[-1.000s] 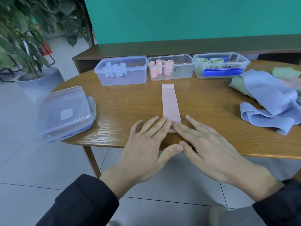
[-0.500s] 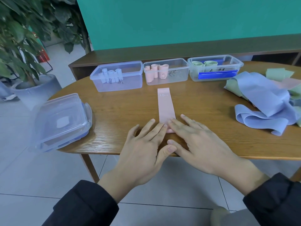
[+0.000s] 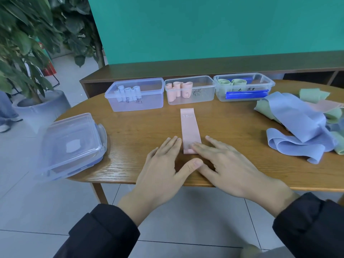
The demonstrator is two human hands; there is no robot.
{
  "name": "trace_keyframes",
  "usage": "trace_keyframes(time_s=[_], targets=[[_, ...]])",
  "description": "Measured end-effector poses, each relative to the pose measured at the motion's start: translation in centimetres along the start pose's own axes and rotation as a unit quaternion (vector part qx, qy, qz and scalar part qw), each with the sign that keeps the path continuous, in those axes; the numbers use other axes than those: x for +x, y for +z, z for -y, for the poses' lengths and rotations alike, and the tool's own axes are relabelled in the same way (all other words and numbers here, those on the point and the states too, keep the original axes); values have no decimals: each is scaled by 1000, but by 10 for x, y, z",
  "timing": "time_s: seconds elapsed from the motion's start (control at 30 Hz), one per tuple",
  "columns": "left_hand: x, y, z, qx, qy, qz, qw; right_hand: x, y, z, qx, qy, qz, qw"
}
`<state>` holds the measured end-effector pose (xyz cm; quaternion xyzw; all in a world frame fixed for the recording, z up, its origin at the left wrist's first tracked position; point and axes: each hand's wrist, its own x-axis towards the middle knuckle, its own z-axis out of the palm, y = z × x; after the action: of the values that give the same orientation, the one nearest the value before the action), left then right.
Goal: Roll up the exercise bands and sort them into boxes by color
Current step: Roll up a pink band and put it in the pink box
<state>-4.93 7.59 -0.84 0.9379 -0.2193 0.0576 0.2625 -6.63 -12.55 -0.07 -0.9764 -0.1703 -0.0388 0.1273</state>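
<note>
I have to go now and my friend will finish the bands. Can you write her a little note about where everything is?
Left hand and right hand: fingers flat, starting the roll at the near end of the pink band.
Done: rolls stand in the left box, the middle pink box and the right box.
Left: finish this roll, put it in the middle pink box, then roll the loose pile of blue, green and pink bands.

Band (image 3: pixel 190 128) flat at table (image 3: pixel 141 131) centre, three boxes (image 3: pixel 189 90) at 12 o'clock, band pile (image 3: pixel 301 125) at 3, lids (image 3: pixel 72 144) at 9, hands (image 3: pixel 226 162) at 6.
</note>
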Motion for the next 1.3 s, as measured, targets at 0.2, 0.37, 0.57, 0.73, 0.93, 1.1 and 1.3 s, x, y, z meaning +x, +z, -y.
trace_keyframes(time_s=[0.2, 0.37, 0.57, 0.73, 0.93, 1.1, 1.3], targets=[[-2, 0, 1, 41, 87, -19, 995, 11, -2, -3, -4, 12, 26, 1000], [1, 1, -2, 120, 80, 11, 989, 15, 0, -6, -13, 4, 23, 1000], [6, 1, -6, 173, 70, 28, 982, 6, 1, -9, 57, -23, -71, 996], [14, 2, -5, 149, 56, 25, 987, 10, 3, -12, 50, -14, -55, 997], [27, 3, -3, 83, 40, 31, 995, 22, 3, -19, 34, 3, -26, 999], [26, 3, -2, 96, 44, 18, 994, 31, 0, -22, 30, 4, 4, 1000], [33, 7, -2, 115, 31, 45, 992, 34, -4, -20, 41, 5, -10, 999]])
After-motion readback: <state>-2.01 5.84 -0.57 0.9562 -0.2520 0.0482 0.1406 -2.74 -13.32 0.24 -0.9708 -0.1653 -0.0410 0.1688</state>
